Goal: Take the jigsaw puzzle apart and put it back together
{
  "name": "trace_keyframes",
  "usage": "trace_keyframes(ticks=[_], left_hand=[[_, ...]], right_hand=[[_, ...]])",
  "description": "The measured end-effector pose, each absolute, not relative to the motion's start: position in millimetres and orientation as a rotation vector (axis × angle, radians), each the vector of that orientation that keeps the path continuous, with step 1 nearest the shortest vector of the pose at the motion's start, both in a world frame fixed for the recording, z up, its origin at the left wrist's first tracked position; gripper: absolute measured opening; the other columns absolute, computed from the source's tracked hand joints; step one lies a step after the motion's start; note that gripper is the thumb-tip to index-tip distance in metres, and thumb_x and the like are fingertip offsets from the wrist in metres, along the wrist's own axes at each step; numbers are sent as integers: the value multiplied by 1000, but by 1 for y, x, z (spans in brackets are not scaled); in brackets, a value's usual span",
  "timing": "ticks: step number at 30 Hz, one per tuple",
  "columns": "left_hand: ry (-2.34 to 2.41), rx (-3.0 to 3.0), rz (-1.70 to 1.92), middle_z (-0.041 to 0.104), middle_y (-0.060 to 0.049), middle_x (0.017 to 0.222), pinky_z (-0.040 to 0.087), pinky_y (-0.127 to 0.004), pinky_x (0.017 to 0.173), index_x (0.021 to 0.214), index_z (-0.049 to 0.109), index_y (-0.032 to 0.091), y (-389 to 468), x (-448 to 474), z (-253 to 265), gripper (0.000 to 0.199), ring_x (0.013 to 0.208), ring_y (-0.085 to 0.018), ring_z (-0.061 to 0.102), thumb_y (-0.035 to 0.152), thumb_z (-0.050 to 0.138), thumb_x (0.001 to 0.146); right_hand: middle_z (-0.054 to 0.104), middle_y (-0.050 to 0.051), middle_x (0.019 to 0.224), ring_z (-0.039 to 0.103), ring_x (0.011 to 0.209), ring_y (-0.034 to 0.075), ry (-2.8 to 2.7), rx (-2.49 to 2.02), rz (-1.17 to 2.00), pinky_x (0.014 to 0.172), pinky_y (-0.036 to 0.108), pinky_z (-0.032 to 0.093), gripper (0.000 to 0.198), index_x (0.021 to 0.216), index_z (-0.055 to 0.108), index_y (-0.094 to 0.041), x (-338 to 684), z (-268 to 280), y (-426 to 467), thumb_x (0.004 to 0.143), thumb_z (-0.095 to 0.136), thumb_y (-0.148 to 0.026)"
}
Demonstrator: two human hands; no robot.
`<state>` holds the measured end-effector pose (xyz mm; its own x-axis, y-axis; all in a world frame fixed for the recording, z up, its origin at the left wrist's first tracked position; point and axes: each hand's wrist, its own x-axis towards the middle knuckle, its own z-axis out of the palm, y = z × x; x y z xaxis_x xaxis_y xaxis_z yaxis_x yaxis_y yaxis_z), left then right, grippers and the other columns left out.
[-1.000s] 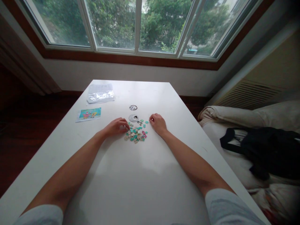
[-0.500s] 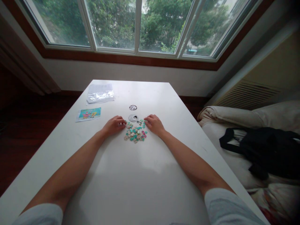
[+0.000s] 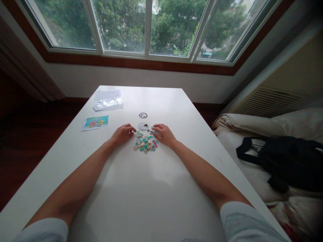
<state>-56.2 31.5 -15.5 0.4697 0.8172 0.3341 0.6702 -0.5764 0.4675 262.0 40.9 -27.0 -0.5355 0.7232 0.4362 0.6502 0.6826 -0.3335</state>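
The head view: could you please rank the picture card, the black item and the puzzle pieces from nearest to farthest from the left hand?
1. Puzzle pieces: just right of the left hand.
2. Picture card: on the table, to the hand's left.
3. Black item: far right, off the table.

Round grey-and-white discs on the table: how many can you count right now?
2. The near disc lies just beyond the main pile of puzzle pieces; the far disc lies past it, toward the window. Any under the pieces would be hidden.
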Motion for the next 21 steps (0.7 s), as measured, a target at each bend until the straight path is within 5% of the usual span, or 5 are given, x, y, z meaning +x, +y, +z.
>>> trace_keyframes(ticks=[8,13,21], left_hand=[[1225,2489,762,64,-4,91,49,-31,77,97,76,24,32,-54,-17,17,82,-17,59,21,61,90],[1140,2584,810,69,-7,105,49,-37,89,105,77,26,28,-45,-14,19,99,-22,59,24,59,96],[1081,2658,759,70,-7,108,50,-37,90,113,76,29,25,-39,-11,24,98,-22,60,37,57,101]], right_hand=[[69,8,108,60,102,24,-2410,-973,171,92,41,48,18,109,77,-26,257,-23,37,99,63,-30],[68,9,112,58,106,25,-2391,-1040,156,96,42,49,23,116,75,-24,260,-26,41,98,62,-28],[66,10,124,57,112,26,-2410,-994,130,99,44,47,31,127,70,-23,257,-21,35,99,61,-32]])
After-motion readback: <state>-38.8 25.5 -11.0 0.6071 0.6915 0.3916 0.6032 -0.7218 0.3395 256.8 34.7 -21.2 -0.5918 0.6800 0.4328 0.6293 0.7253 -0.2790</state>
